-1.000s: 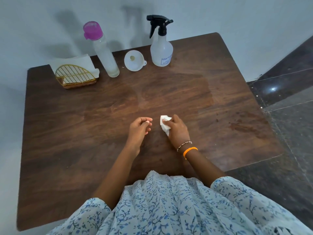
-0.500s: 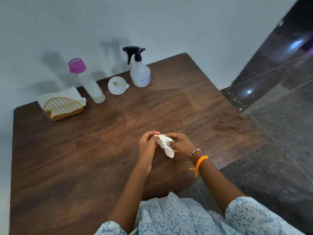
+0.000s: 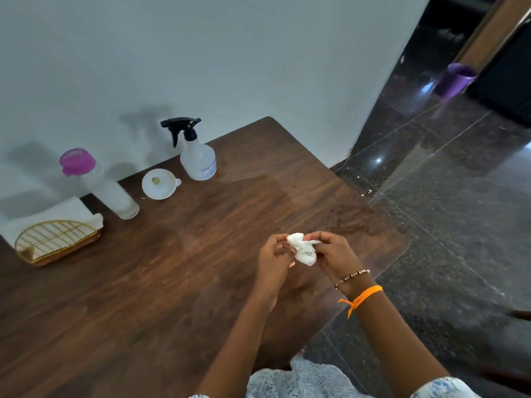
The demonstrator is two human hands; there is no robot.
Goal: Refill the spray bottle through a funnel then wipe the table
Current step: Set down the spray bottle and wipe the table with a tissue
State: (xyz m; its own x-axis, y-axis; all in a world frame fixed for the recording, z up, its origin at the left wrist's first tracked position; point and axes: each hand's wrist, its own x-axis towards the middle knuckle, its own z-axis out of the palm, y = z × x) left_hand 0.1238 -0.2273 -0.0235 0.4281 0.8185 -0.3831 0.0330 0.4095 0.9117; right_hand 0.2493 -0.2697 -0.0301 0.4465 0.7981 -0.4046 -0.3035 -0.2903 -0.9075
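Both hands wad the used tissue above the table.
The left hand (image 3: 273,261) and right hand (image 3: 330,254) pinch the crumpled tissue (image 3: 303,249); compress it tightly so no scraps drop on the wiped wooden table (image 3: 143,282).

home rm: wood table (image 3: 201,268), napkin holder (image 3: 54,242), granite floor (image 3: 459,225)

Wooden table (image 3: 201,282) bears spray bottle (image 3: 198,162), funnel (image 3: 158,184).

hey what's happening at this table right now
A person holds a crumpled white tissue in both hands, the left hand and right hand pinching it above the wooden table. At the back stand the spray bottle with its trigger top on, a white funnel lying beside it, a pink-capped bottle and a napkin holder.
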